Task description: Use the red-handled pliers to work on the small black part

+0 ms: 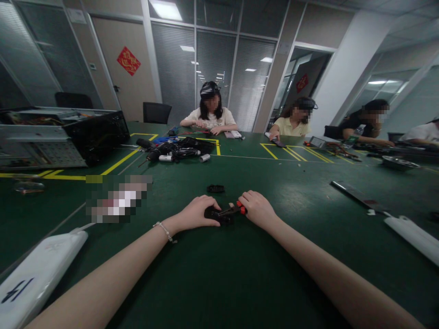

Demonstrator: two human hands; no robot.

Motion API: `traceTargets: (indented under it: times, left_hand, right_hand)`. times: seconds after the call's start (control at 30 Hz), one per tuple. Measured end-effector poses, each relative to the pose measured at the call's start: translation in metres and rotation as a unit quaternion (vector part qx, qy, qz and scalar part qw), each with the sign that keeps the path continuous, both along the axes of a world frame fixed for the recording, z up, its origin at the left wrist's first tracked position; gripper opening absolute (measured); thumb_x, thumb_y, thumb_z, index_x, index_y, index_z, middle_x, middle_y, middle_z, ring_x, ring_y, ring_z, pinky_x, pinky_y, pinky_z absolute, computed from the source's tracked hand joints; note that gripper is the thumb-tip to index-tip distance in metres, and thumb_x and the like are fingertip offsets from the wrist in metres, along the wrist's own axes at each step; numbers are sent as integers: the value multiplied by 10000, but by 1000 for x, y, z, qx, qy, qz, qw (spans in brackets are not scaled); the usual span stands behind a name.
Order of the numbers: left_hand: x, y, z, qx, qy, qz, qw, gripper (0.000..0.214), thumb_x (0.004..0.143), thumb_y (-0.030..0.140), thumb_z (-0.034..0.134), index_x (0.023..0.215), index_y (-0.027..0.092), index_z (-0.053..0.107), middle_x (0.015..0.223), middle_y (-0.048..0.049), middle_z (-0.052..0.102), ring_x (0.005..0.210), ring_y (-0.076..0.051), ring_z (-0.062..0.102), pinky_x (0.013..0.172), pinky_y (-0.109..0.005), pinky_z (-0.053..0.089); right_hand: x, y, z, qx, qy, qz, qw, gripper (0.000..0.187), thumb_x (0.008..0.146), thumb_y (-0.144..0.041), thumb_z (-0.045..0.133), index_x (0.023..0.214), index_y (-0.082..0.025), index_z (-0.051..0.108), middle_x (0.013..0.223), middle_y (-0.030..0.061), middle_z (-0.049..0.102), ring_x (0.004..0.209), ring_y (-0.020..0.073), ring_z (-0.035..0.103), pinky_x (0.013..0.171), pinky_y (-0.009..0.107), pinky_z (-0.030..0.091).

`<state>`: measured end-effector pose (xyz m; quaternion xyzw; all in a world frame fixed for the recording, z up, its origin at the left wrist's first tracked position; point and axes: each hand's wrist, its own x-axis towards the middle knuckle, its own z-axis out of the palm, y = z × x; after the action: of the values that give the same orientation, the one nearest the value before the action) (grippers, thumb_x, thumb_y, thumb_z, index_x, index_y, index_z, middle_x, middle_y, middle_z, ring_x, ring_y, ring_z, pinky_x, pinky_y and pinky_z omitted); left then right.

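My left hand (196, 213) is curled over a small black part (219, 215) lying on the green table (240, 274). My right hand (256, 208) is closed on a small red-handled tool (236, 209) whose dark tip reaches the black part. Both hands rest on the table close together. A bracelet sits on my left wrist. Another small black piece (216, 188) lies just beyond the hands.
An open computer case (55, 135) stands at the far left. A pile of black cables and tools (174, 150) lies mid-table. White devices lie at the near left (37, 274) and the right (411, 233). Several people sit at the far side.
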<state>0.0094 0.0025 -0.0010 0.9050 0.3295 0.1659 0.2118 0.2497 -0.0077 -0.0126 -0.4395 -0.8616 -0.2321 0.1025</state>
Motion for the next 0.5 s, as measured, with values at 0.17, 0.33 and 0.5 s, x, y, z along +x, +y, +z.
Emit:
traceTargets:
  times: [0.17, 0.33, 0.5]
  left_hand:
    - [0, 0, -2, 2, -9, 0, 1000, 349, 691, 432, 635, 951, 222, 534, 992, -10, 548, 930, -201, 481, 781, -315, 363]
    - [0, -2, -1, 2, -8, -2, 1000, 343, 691, 421, 639, 949, 219, 535, 990, -14, 549, 931, -202, 477, 786, -315, 361]
    - [0, -2, 1, -4, -6, 3, 1000, 344, 691, 423, 638, 952, 226, 533, 993, -5, 546, 939, -202, 472, 791, -318, 357]
  right_hand:
    - [0, 0, 0, 5, 0, 1, 1000, 163, 719, -74, 450, 813, -144, 563, 808, 65, 561, 758, 171, 467, 701, 280, 349]
    - [-1, -1, 2, 3, 4, -2, 1000, 161, 713, -73, 455, 810, -144, 563, 808, 62, 563, 760, 171, 467, 707, 278, 353]
    - [-1, -1, 2, -2, 2, 2, 1000, 164, 714, -75, 456, 818, -144, 562, 812, 61, 565, 756, 166, 468, 705, 275, 354]
